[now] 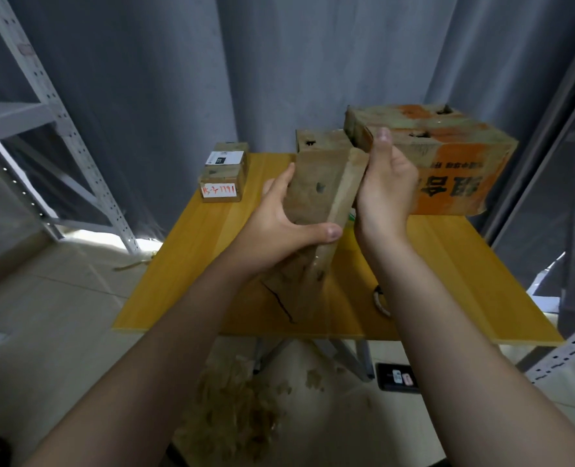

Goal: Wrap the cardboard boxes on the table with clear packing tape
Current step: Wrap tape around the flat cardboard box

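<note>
Cardboard box [316, 197], long and narrow, stands tilted between my two hands above the middle of the counter [191, 264]. Its top leans away from me and its lower end comes down near the front edge. My left forearm covers that end, so I cannot tell whether it rests on the wood.

My left hand [279, 224] grips the box from the left, with the thumb laid across the near face and the fingers along the far side. My right hand [385, 190] holds the upper right edge, thumb pointing up. Its fingers go round behind the cardboard and are out of sight.

Just behind that hand sits a large box with orange print [448, 163]; the characters on it are too blurred to read. Another brown box [320, 139] shows only its top behind the one I hold. At the far left corner is a small stack of boxes [223, 173] with white labels, one of them marked in red.

A tape roll [380, 301] lies on the counter, mostly hidden by my right forearm. Below, on the floor, lie brown scraps [239, 399] and a dark phone [397, 377], both blurred.
</note>
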Demonstrator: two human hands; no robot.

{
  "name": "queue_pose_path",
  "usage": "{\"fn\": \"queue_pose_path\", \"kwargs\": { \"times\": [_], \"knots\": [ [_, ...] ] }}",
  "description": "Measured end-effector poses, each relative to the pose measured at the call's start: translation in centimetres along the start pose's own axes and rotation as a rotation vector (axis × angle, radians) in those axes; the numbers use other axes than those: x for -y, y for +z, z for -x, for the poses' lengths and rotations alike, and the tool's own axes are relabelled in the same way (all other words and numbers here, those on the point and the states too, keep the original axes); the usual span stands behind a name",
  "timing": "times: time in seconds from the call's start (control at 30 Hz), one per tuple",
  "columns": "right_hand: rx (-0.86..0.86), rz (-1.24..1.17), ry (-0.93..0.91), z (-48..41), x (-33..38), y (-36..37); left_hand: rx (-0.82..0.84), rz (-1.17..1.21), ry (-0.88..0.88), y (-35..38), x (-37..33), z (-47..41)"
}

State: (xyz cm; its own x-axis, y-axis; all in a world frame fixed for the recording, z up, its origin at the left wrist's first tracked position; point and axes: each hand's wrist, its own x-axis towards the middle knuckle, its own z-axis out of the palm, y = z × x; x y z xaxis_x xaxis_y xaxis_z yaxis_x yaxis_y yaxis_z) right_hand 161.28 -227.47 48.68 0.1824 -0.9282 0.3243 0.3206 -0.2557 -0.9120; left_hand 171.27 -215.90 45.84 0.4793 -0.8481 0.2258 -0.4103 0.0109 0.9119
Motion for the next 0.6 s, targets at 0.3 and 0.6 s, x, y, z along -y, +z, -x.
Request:
{"fn": "queue_pose_path", "kwargs": {
  "times": [0.3,0.6],
  "knots": [
    [0.611,0.37,0.376,-0.7,1.2,-1.3,0.163,-0.398,0.113,-4.5,0.1,0.6],
    [0.418,0.269,0.318,0.8,0.6,-0.9,-0.138,-0.389,-0.026,-6.2,2.6,0.6]
  ]
}}
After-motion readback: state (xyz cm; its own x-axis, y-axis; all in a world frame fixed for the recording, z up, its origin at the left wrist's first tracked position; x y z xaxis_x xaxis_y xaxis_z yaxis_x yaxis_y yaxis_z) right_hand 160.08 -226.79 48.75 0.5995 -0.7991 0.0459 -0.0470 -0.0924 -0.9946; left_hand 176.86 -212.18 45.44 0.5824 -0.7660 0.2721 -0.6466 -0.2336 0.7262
